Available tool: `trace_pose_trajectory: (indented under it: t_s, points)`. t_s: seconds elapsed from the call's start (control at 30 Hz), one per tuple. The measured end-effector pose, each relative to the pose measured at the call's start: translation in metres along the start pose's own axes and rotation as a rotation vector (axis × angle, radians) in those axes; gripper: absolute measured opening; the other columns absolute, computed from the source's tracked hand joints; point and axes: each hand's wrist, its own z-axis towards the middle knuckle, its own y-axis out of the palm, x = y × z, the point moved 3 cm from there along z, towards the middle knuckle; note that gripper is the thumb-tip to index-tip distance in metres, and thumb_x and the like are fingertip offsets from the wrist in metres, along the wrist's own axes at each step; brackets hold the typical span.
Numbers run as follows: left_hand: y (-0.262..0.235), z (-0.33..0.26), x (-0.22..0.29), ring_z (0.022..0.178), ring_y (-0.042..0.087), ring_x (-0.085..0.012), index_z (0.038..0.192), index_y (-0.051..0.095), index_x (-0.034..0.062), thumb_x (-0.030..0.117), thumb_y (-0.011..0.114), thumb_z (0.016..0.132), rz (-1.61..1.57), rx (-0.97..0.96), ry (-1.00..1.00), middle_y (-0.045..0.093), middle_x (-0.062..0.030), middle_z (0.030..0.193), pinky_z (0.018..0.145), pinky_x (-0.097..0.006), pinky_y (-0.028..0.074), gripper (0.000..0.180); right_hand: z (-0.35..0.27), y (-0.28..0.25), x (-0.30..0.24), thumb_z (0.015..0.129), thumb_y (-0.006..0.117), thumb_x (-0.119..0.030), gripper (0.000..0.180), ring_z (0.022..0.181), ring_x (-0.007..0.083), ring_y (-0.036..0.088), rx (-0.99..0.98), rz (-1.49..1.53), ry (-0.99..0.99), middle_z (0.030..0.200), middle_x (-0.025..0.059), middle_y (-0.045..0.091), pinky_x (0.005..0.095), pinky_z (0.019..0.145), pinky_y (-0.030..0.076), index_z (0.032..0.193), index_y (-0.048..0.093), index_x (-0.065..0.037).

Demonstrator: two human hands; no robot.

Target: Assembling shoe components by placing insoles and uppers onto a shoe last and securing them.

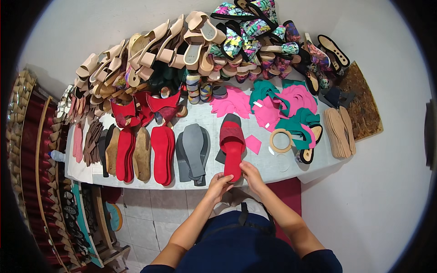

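Note:
A red slide sandal (233,156) with a wide band across its front lies toe away from me near the table's front edge. My left hand (219,185) is closed on the heel end, thumb on top of the red footbed. Against the right side of the same heel, my right hand (251,175) grips with its fingertips. Dark grey sole material (233,119) shows past the sandal's toe. Left of it lie grey soles (193,150) in an overlapping pile. A pink scrap (253,144) is just right of the sandal.
Red insoles (162,154) and wooden foot forms (142,154) line the table's front left. A tape roll (281,140) sits at right, near pink and green fabric pieces (291,102). Tan soles (337,133) stack at the right end. Beige sandals (154,43) are heaped behind.

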Motion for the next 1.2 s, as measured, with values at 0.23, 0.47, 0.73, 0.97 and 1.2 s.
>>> trace_pose_trajectory:
  t_s: [0.23,0.47,0.73,0.97,1.2]
  points:
    - [-0.005,-0.017,-0.005,0.097,0.054,-0.0189,0.111,0.041,0.0044,0.017,0.060,0.077,-0.004,-0.179,-0.070,0.054,-0.0086,0.105,0.085,-0.037,0.043,0.041,0.034,0.010,-0.049,0.085,0.032,-0.054,0.061,0.108,0.0244,0.046,-0.359,0.667,0.157,0.117,0.0115,0.049,0.0378,0.093,0.036,0.121,0.039,-0.005]
    - [0.003,-0.023,0.006,0.098,0.053,-0.0190,0.113,0.040,0.0042,0.018,0.060,0.077,-0.030,-0.225,-0.068,0.054,-0.0093,0.106,0.085,-0.037,0.043,0.044,0.042,0.023,-0.064,0.082,0.033,-0.059,0.068,0.107,0.0284,0.047,-0.248,0.538,0.038,0.120,0.0128,0.047,0.0450,0.090,0.037,0.124,0.037,-0.006]
    - [-0.003,-0.030,0.012,0.087,0.058,-0.0161,0.116,0.036,0.0020,0.013,0.067,0.072,0.168,-0.280,-0.029,0.058,-0.0095,0.097,0.077,-0.028,0.048,0.055,0.053,0.010,-0.099,0.085,0.040,-0.046,0.054,0.100,0.0281,0.052,-0.467,0.619,0.022,0.111,0.0160,0.052,0.0442,0.087,0.041,0.114,0.045,-0.001]
    - [0.005,-0.039,0.018,0.089,0.057,-0.0158,0.118,0.034,0.0014,0.013,0.067,0.072,0.224,-0.284,-0.020,0.057,-0.0107,0.098,0.077,-0.028,0.048,0.058,0.068,-0.012,-0.107,0.084,0.050,-0.026,0.028,0.082,0.0218,0.059,-0.242,0.496,0.133,0.094,0.0112,0.060,0.0368,0.075,0.048,0.103,0.051,-0.005]
    - [0.007,-0.046,0.022,0.093,0.056,-0.0162,0.115,0.044,0.0031,0.017,0.059,0.078,0.037,-0.353,-0.078,0.056,-0.0089,0.104,0.081,-0.033,0.046,0.042,0.065,0.004,-0.122,0.087,0.046,-0.017,0.020,0.075,0.0211,0.059,-0.006,0.371,-0.014,0.084,0.0097,0.059,0.0351,0.069,0.049,0.099,0.053,-0.003]
